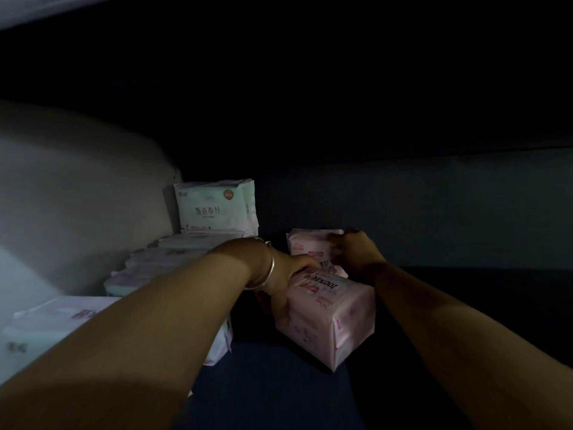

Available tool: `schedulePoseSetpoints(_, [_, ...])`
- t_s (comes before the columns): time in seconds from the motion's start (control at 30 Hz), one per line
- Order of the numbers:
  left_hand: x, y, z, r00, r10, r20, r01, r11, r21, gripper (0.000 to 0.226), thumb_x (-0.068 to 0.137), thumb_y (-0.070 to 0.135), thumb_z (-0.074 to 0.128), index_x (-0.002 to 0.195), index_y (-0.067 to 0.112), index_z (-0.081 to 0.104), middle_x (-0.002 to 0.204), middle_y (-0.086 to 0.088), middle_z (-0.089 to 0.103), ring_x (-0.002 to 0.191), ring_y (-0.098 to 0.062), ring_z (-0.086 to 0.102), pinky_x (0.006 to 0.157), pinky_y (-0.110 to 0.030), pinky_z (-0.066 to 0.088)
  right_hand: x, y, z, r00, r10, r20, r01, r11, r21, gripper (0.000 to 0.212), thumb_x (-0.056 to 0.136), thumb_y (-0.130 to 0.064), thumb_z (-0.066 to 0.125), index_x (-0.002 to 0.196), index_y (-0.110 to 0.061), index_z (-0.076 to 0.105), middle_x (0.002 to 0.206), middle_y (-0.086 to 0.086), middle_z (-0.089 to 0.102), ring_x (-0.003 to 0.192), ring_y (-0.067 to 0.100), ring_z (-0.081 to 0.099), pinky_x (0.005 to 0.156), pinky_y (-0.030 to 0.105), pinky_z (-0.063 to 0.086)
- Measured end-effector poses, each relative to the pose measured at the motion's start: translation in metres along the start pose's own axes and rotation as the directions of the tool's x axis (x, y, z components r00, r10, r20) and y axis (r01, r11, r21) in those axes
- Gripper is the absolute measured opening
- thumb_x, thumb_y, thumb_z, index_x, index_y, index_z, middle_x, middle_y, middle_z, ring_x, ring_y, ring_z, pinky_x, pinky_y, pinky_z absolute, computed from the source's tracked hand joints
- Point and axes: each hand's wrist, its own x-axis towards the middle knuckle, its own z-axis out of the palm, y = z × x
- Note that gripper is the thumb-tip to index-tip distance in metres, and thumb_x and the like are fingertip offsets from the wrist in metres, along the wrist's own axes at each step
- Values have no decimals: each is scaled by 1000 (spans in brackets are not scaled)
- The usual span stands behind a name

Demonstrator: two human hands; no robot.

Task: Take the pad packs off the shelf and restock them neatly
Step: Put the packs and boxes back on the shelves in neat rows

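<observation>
Both my arms reach into a dim shelf bay. A pink pad pack (328, 318) lies on the dark shelf floor, printed side up, one corner toward me. My left hand (288, 274), a silver bangle on its wrist, grips this pack's far left edge. Behind it a second pink pad pack (305, 246) stands upright. My right hand (359, 252) holds that upright pack at its top right corner, fingers curled over the edge.
Along the left wall runs a row of white pad packs (173, 259) lying flat, with a white-green pack (214, 206) standing upright at the back. The grey side panel (77, 187) bounds the left. The shelf floor (465, 305) to the right is dark.
</observation>
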Motion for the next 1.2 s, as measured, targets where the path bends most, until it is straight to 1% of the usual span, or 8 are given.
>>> schedulePoseSetpoints(0.2, [-7,0,8,996,17,-88,-30,989,-148,97,66,-1,79,138,31,24,126,-3,45,114,-26,52,76,-36,57,-25,13,-22,992,37,-121,-1,959,282,39,90,-19,59,129,-11,55,134,11,48,114,23,53,88,23,42])
schedulePoseSetpoints(0.3, [-15,4,5,977,75,-201,-76,997,5,101,65,5,81,139,30,18,123,2,47,110,-17,50,86,-30,49,-54,10,-40,973,112,201,-219,721,657,36,91,-42,56,101,-10,66,103,11,66,86,23,64,67,24,50])
schedulePoseSetpoints(0.4, [-23,14,1,959,144,-245,-137,989,49,101,65,0,78,141,32,19,117,5,46,99,-11,50,74,-20,49,-80,2,-55,801,-90,591,-439,582,684,58,74,-61,60,113,-18,63,112,11,69,106,29,64,87,40,52])
schedulePoseSetpoints(0.53, [-34,25,-1,893,167,-417,-221,972,-84,92,78,-7,66,147,28,15,124,4,46,101,-11,54,73,-6,43,-101,-11,-61,836,-243,492,-385,379,842,39,73,-22,72,110,-20,60,109,8,70,106,27,65,98,49,47])
schedulePoseSetpoints(0.63, [-43,26,0,825,-81,-560,-211,875,-437,73,92,11,55,149,25,12,142,-8,42,123,-29,49,93,-32,45,-107,-10,-61,930,-181,318,-284,191,940,46,75,-4,72,115,-17,53,102,6,72,94,24,70,81,48,56])
schedulePoseSetpoints(0.77, [-57,29,11,956,-141,-258,-138,561,-816,56,87,51,50,135,25,40,131,-6,52,122,-33,48,95,-66,39,-121,-11,-62,972,-107,210,-213,-12,977,50,70,-5,73,117,-11,56,106,10,71,96,24,69,76,43,58])
schedulePoseSetpoints(1.0, [-52,28,18,928,16,-371,-208,851,-483,76,62,7,84,122,36,48,119,4,53,105,-15,57,83,-27,53,-132,5,-59,924,-217,314,-234,328,915,57,67,-6,79,120,-9,58,111,10,69,104,24,66,89,37,53])
schedulePoseSetpoints(1.2, [-30,18,13,872,-59,-486,-94,954,-286,99,64,5,82,145,26,27,138,-2,44,123,-22,47,102,-33,44,-112,-7,-43,978,-65,197,-141,487,862,59,68,-3,80,112,-28,49,107,-1,66,99,12,65,85,31,56])
